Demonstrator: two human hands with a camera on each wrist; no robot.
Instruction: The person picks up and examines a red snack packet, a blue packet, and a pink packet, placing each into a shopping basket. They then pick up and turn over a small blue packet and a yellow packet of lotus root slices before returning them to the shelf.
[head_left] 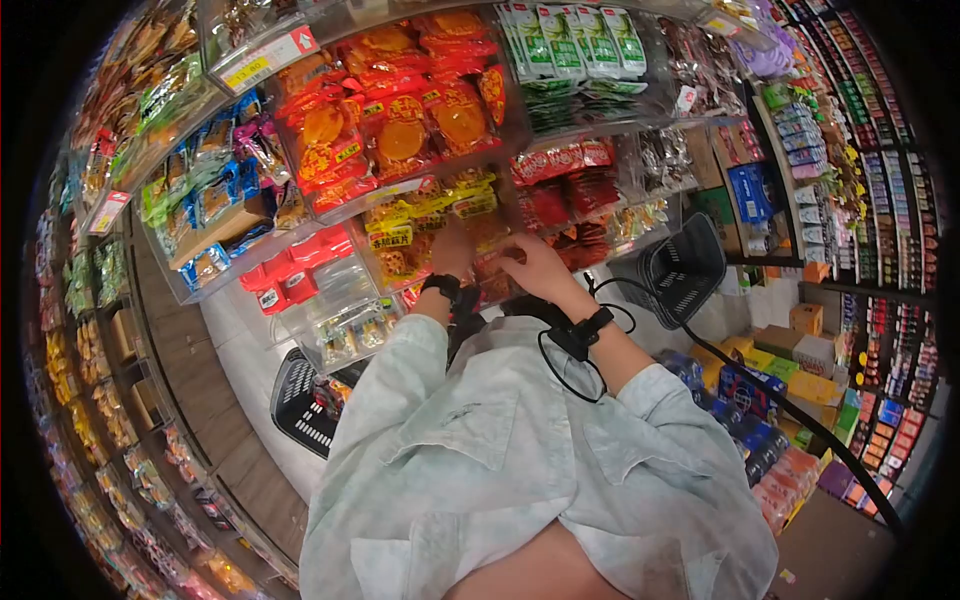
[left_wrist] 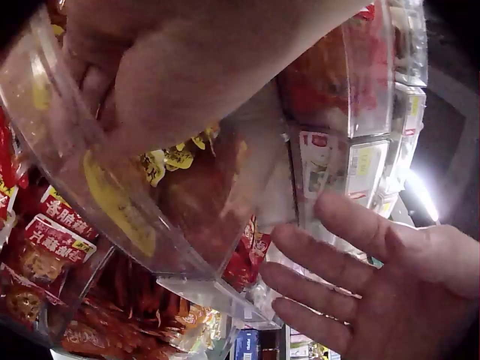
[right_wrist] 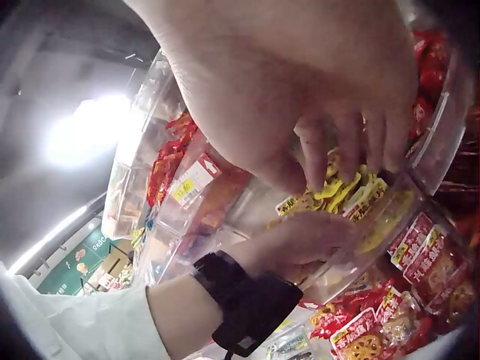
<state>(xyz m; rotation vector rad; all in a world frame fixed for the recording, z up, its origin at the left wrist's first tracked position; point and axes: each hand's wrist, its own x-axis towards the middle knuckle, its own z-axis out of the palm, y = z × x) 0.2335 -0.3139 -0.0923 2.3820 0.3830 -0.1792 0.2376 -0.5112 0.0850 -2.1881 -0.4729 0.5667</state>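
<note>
In the head view my left hand (head_left: 455, 250) reaches over a clear bin of yellow-labelled snack packets (head_left: 392, 238). The right wrist view shows that left hand (right_wrist: 304, 238) stretched low beside the yellow packets (right_wrist: 341, 193), blurred, with no packet visibly gripped. In the left wrist view it (left_wrist: 172, 67) fills the top, its fingers partly hidden behind the clear bin wall. My right hand (head_left: 525, 265) is just to its right. Its palm shows in the left wrist view, where this hand (left_wrist: 375, 281) has its fingers spread and relaxed, holding nothing.
Above are bins of red packets (head_left: 400, 135) and green-and-white packets (head_left: 575, 45). A black basket (head_left: 680, 270) stands at the right, and another basket (head_left: 300, 405) at lower left. A black cable (head_left: 780, 400) runs from the right wrist area. Stocked shelves line both sides.
</note>
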